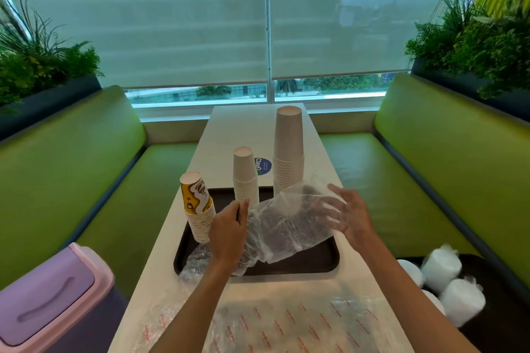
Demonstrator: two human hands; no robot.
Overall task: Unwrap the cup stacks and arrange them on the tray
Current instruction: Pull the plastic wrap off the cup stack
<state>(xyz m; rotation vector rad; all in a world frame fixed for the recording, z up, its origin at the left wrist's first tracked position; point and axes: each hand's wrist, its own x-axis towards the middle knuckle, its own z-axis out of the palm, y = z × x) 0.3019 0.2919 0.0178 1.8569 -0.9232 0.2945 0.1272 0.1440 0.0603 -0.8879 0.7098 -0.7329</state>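
Note:
Three unwrapped cup stacks stand upside down on the dark tray (312, 262): a yellow patterned stack (198, 209) at the left, leaning a little, a short white stack (245, 176) in the middle, and a tall white stack (288, 152) at the back right. Above the tray I hold an empty clear plastic wrapper (286, 223). My left hand (229, 233) pinches its left side. My right hand (348, 216) has its fingers spread inside the wrapper's open right end.
Loose clear wrappers with red print (286, 327) lie on the white table near me. Another crumpled wrapper (195, 265) lies at the tray's front left. Wrapped white cup stacks (443, 281) sit on a second dark tray on the right bench. A lilac bin (54, 295) stands at the lower left.

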